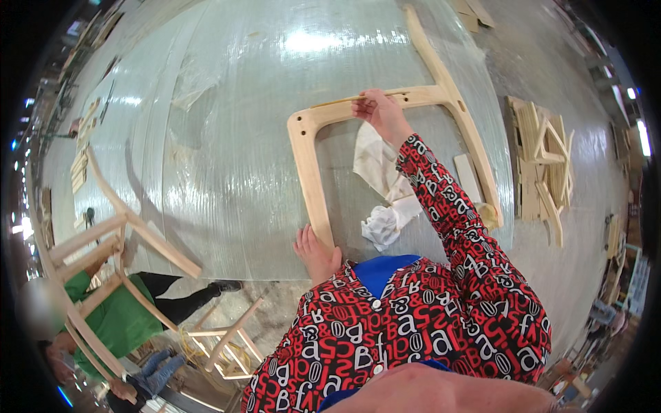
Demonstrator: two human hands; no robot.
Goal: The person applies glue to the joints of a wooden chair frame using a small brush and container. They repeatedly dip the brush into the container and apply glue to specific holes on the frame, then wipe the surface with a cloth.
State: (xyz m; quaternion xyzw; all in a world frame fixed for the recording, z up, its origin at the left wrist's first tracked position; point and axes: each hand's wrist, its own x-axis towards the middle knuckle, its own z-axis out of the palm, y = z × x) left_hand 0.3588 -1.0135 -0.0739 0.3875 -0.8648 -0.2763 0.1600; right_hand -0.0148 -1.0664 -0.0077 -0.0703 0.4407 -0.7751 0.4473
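Head view, looking down: a pale wooden chair frame (pixel 313 162) lies flat on a big counter (pixel 206 138) covered in shiny plastic sheeting, its curved side running from about the centre toward six o'clock, its top rail toward twelve, and a long leg reaching off to one o'clock. The right hand (pixel 379 110), on a red, black and white patterned sleeve, sits on the top rail with its fingers pressed together over something thin and flat against the wood; whether that is a strip of abrasive paper or a sliver of wood I cannot tell. The left hand (pixel 315 253) rests flat near the frame's lower end at six o'clock, its fingers spread on the counter edge beside the wood and pinching nothing. A crumpled white cloth (pixel 382 189) lies inside the frame's opening, and a small flat wooden block (pixel 468 177) lies just beside the long leg. Judging from this, the frame is already joined and glued up, and the work on its surface seems partway: the top rail is being handled now, the side rail and long leg show no sign either way. At three o'clock a stack of frame parts (pixel 544 165) lies on the floor; at eight o'clock another person in green (pixel 117 320) stands among assembled chair frames (pixel 103 248).
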